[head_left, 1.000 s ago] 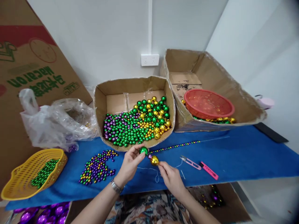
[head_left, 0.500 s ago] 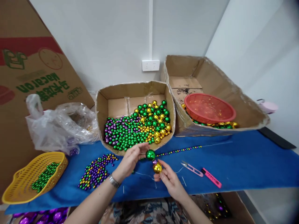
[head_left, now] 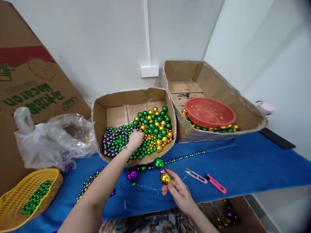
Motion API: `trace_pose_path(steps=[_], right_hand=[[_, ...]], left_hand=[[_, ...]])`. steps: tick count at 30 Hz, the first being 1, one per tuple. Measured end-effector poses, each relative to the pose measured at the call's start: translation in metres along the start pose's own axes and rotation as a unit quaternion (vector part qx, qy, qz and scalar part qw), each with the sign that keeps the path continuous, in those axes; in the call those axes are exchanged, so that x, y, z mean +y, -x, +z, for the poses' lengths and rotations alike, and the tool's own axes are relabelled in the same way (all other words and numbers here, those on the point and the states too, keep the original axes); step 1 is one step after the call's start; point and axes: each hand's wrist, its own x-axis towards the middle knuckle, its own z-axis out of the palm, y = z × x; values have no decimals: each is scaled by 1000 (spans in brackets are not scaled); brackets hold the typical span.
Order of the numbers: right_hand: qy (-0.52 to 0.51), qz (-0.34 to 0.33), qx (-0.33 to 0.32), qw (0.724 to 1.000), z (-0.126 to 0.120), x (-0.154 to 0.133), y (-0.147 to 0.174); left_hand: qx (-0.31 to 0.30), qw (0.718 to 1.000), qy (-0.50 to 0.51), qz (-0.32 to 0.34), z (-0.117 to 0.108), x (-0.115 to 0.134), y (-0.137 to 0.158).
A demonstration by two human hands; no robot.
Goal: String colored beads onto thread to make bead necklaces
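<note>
My right hand point(head_left: 178, 191) pinches a large gold bead point(head_left: 165, 178) just above the blue cloth. Against it sit a small purple bead point(head_left: 162, 171) and a large green bead point(head_left: 159, 163), strung together. Left of these lie a big purple bead point(head_left: 132, 175) and smaller green ones, and a thin strand of tiny beads point(head_left: 186, 157) runs off to the right. Inside the cardboard box point(head_left: 116, 116), my left hand point(head_left: 136, 139) reaches into the loose green, purple and gold beads point(head_left: 121, 139). Its fingers are curled down; whatever they grip is hidden.
Scissors-like thread snips point(head_left: 196, 176) and a pink cutter point(head_left: 216, 183) lie to the right. A larger box point(head_left: 184, 129) holds a red basket point(head_left: 210, 111). At left are a yellow basket point(head_left: 54, 191), plastic bags point(head_left: 36, 142) and small beads point(head_left: 89, 184), partly behind my left forearm.
My left hand has let go of the large green bead and moved up into the bead box. My right hand still holds the gold bead. The view has shifted slightly right.
</note>
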Motion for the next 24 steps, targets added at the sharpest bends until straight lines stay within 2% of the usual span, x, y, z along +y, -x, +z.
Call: trace_pose_path(steps=[3, 6, 9, 11, 12, 13, 15, 16, 17, 20, 24], right_hand=[[11, 2, 9, 1000, 1, -1, 1], [19, -7, 19, 1000, 1, -2, 2], [37, -11, 20, 999, 2, -4, 2], [55, -4, 22, 998, 3, -6, 2], [64, 0, 23, 998, 3, -7, 1], [72, 6, 23, 997, 4, -8, 1], [85, 20, 19, 996, 5, -10, -1], [91, 26, 15, 995, 5, -11, -1], [97, 32, 11, 995, 6, -11, -1], [108, 38, 2, 993, 8, -12, -2], [108, 35, -1, 994, 9, -12, -2]], left_hand=[[1, 1000, 15, 1, 1, 5, -4], [15, 997, 73, 2, -8, 8, 2], [28, 988, 153, -4, -18, 14, 24], [26, 970, 241, -19, -23, 21, 47], [20, 949, 313, -37, -24, 25, 59], [12, 910, 408, -68, -25, 29, 71], [-1, 813, 568, -132, -26, 37, 91], [-5, 771, 617, -156, -26, 41, 98], [-6, 749, 640, -170, -26, 44, 103], [-3, 722, 666, -185, -27, 48, 113], [-2, 714, 675, -186, -26, 48, 121]])
